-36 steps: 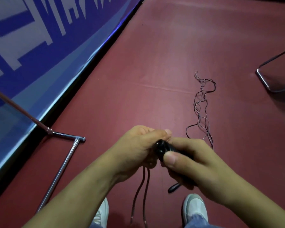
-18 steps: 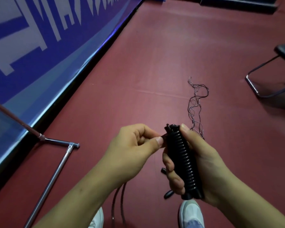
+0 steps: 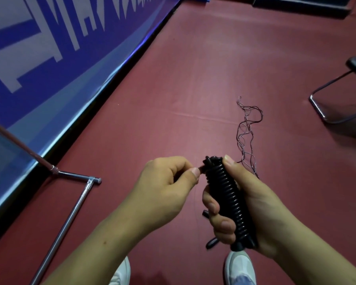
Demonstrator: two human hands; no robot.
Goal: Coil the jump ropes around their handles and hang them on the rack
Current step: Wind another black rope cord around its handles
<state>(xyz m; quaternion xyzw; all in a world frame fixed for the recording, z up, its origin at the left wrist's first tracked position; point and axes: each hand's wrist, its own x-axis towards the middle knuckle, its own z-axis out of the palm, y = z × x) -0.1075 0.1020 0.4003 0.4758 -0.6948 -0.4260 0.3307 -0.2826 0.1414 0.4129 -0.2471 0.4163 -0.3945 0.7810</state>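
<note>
My right hand grips a pair of jump-rope handles wound tightly with black rope, held upright and tilted slightly. My left hand pinches the rope's end at the top left of the coil, thumb and forefinger closed on it. More thin jump ropes lie tangled on the red floor beyond my hands. Two dark handle ends show on the floor under my right hand. The rack's chrome base and slanted pole stand at the left.
A blue and white banner wall runs along the left. A black chair with a chrome sled frame stands at the right. My white shoes show at the bottom. Red floor stretches ahead.
The coiled handles have turned from end-on to upright in my right hand. My left hand has shifted from cupping the bundle to pinching the rope end at its top. The hanging rope strands are gone.
</note>
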